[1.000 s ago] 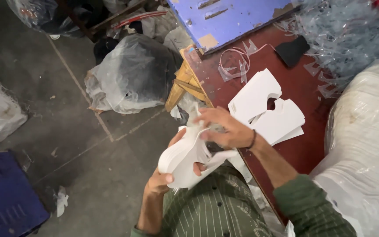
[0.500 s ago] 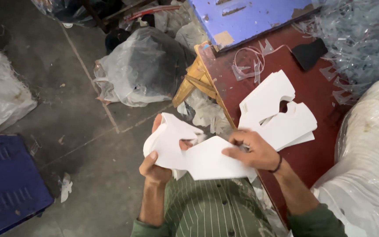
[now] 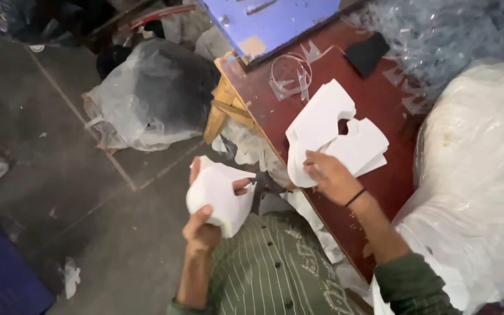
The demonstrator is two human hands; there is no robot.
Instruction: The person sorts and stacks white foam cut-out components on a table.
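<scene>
The left hand (image 3: 205, 224) was clenched around a folded white foam piece (image 3: 220, 195), holding it up over the grey floor (image 3: 59, 175), near the person's striped green shirt (image 3: 275, 274). To its right, the right hand (image 3: 331, 178) rested its fingers on the near edge of a stack of white cut foam shapes (image 3: 336, 137) lying on the dark red table (image 3: 392, 175); whether it gripped the stack or only pressed on it could not be told. Far left of the table sat a clear plastic bag with dark contents (image 3: 153, 96). A large white bagged bundle (image 3: 479, 175) stood at the right.
</scene>
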